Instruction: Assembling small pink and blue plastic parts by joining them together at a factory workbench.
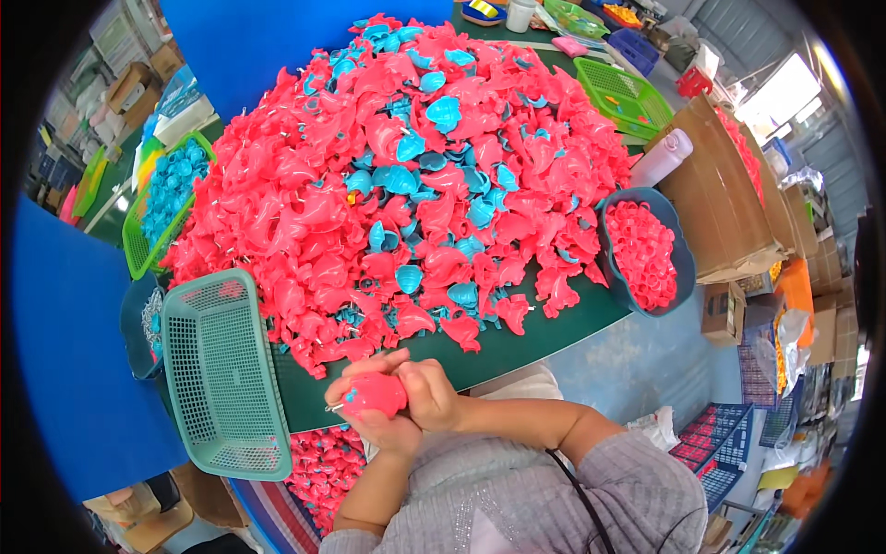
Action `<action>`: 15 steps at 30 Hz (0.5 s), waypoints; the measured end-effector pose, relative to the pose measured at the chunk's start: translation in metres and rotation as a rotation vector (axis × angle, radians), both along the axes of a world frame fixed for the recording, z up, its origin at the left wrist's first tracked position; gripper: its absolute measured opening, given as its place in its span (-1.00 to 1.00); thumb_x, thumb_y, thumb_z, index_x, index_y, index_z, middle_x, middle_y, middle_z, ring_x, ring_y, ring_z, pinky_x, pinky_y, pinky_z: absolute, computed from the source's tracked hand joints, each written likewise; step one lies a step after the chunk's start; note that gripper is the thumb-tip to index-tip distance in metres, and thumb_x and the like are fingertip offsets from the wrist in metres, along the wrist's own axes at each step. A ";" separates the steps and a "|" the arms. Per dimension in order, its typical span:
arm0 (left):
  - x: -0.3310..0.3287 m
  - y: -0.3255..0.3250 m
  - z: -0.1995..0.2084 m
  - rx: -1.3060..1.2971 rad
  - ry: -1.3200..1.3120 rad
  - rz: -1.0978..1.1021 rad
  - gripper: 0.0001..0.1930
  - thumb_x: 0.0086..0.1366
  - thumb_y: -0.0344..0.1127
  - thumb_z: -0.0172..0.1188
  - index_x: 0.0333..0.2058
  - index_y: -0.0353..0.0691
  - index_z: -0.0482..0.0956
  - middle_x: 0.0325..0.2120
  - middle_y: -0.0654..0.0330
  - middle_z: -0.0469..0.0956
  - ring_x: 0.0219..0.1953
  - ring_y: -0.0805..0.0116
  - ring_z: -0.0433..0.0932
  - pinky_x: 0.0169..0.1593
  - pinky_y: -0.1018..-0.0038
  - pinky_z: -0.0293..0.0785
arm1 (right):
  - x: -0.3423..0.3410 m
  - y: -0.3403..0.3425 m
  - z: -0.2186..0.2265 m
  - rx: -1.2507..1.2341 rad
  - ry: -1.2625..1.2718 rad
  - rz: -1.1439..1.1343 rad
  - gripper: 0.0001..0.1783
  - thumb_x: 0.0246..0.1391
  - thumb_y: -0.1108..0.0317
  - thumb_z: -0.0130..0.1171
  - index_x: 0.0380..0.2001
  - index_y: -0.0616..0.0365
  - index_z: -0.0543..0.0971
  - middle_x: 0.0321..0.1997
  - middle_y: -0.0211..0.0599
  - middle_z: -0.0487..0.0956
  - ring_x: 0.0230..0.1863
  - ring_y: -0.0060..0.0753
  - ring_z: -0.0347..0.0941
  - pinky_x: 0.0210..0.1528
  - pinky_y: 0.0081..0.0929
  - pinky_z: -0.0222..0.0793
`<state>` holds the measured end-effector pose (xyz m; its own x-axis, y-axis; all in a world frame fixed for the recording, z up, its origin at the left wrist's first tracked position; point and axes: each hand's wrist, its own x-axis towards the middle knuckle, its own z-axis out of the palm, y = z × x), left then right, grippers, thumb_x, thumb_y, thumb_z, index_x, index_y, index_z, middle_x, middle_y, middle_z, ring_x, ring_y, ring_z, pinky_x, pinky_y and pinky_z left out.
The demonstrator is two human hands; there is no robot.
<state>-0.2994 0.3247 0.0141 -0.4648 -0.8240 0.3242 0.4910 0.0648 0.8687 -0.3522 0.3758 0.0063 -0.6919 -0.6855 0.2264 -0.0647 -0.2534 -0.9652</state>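
Observation:
In front of my body, at the near edge of the table, my left hand [380, 430] is closed around a rounded pink plastic part [377, 395]. Small blue spots and a thin metal pin show at the part's left end. My right hand [430, 395] is curled closed against the part's right end, its fingertips partly hidden. Just beyond my hands rises a large heap of glossy pink plastic shells [305, 212], mixed with blue shell pieces [397, 179]. A green mesh basket [277, 406], nearly bare inside, stands left of my hands.
A dark tub [685, 268] of small pink rings stands at the right table edge, beside a cardboard box [715, 194]. At left are a green basket [138, 242] of blue pieces and a dark bin [137, 323] of metal bits. More pink pieces [325, 471] lie below the table edge.

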 end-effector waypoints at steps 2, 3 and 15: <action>0.000 -0.002 -0.002 0.023 0.050 0.022 -0.44 0.29 0.22 -0.04 -0.03 -0.14 0.13 -0.21 -0.01 0.44 -0.26 0.07 0.55 -0.14 0.22 0.48 | -0.002 0.002 0.008 0.041 -0.066 0.105 -0.66 0.25 0.30 -0.23 -0.43 0.31 0.45 -0.56 0.01 0.48 -0.51 -0.02 0.47 -0.46 -0.26 0.31; 0.002 -0.007 -0.003 0.022 0.054 0.015 -0.44 0.29 0.22 -0.04 -0.03 -0.14 0.13 -0.21 -0.01 0.44 -0.26 0.07 0.55 -0.14 0.22 0.48 | -0.002 -0.002 0.004 0.040 -0.062 0.099 -0.66 0.25 0.30 -0.23 -0.43 0.31 0.45 -0.56 0.01 0.48 -0.51 -0.02 0.47 -0.46 -0.26 0.31; 0.059 -0.156 0.010 -0.525 -1.309 0.444 -0.50 0.27 -0.15 0.18 0.08 -0.34 0.34 -0.01 0.00 0.40 0.04 0.13 0.38 0.12 0.32 0.23 | -0.090 0.011 0.019 0.256 0.132 -0.200 -0.79 0.23 0.34 0.06 -0.14 0.23 0.49 -0.36 -0.32 0.53 -0.43 -0.61 0.42 -0.39 -0.61 0.33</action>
<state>-0.2403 0.1690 0.0240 -0.4020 -0.8975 0.1815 -0.7495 0.4364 0.4978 -0.4420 0.3864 0.0248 -0.7947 -0.5852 0.1612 -0.2174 0.0265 -0.9757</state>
